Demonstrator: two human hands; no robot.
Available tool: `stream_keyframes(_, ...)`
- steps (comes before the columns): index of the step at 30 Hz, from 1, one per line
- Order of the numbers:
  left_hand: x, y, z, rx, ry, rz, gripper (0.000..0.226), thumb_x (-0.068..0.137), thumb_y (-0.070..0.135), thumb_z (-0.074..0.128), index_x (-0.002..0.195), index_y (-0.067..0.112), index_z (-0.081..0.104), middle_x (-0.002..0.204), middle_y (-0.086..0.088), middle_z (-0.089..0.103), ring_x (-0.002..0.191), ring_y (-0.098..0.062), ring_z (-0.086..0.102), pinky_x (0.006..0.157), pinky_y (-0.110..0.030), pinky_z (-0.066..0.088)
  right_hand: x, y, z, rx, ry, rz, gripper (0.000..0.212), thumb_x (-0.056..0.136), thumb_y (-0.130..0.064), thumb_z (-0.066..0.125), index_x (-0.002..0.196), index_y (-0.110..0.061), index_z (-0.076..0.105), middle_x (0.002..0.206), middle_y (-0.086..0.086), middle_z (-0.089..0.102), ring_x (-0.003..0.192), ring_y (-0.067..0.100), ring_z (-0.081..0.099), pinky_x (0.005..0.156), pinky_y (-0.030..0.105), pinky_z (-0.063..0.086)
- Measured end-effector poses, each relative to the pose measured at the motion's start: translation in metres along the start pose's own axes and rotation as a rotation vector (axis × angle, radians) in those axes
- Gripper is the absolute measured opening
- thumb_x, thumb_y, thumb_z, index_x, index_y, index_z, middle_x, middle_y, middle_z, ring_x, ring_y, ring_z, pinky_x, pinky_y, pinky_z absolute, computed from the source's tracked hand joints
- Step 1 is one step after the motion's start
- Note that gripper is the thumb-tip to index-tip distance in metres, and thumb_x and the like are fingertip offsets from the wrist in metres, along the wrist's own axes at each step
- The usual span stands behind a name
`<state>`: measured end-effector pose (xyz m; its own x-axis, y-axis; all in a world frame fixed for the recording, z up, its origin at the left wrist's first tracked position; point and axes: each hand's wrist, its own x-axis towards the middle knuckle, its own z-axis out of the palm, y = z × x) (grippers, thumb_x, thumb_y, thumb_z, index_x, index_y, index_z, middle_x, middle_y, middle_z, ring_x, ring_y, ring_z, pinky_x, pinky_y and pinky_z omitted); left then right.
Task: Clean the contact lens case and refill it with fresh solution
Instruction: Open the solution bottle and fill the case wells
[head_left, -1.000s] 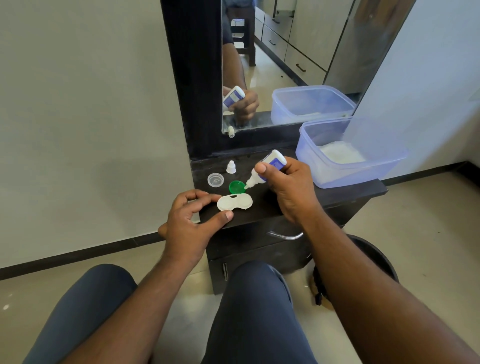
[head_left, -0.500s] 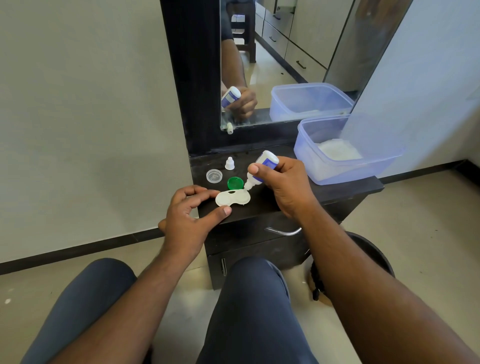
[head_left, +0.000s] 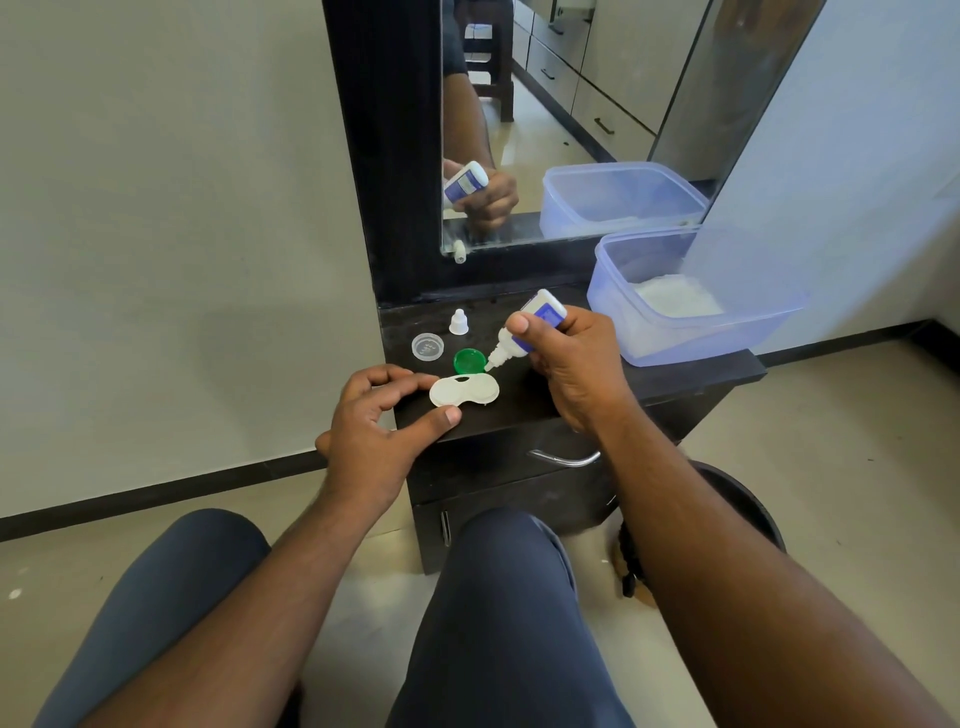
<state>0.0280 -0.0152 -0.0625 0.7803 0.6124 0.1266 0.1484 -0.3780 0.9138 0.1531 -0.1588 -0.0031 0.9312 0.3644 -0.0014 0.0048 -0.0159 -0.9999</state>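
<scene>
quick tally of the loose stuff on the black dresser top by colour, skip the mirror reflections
White: 3 – lens case, bottle cap, solution bottle (blue label, held tilted over the case in the right hand)
Green: 1 – case lid
Clear: 1 – case lid
Translucent blue: 1 – plastic tub
Total: 6

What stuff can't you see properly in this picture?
- Head view: whether drops leave the bottle is too small to tell.
- Liquid in the lens case wells: too small, white on white.
- Bottle label: mostly covered by the right hand.
- Dark bin on the floor: hidden behind the right forearm.
</scene>
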Motion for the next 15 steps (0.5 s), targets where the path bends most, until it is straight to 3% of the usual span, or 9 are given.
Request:
stream_keyframes(6,-0.0011,0.0005,-0.0009,-0.008,0.003,0.004,0.035,0.052,0.073,0.067,0.086,0.067,0.062,0.111,0.025,0.052,0.113,-0.003,0.051,0.1,-0.054,0.04,-0.0007,-0.0004,0.0003,-0.078,-0.025,-0.018,0.013,0.075,-0.027,0.077,0.069,-0.02,0.068,0.059,-0.011,0.065,0.066,0.005,0.063,0.061,0.017,0.048)
stream_keyframes(15,-0.0008,0.0012,-0.0023,0.042,-0.003,0.019,0.035,0.054,0.071,0.069,0.088,0.067,0.062,0.111,0.026,0.052,0.111,0.0,0.051,0.099,-0.053,0.04,0.0007,0.0013,-0.0013,-0.041,-0.036,-0.002,0.012,0.075,-0.027,0.077,0.072,-0.019,0.07,0.063,-0.008,0.066,0.064,0.007,0.061,0.06,0.02,0.046)
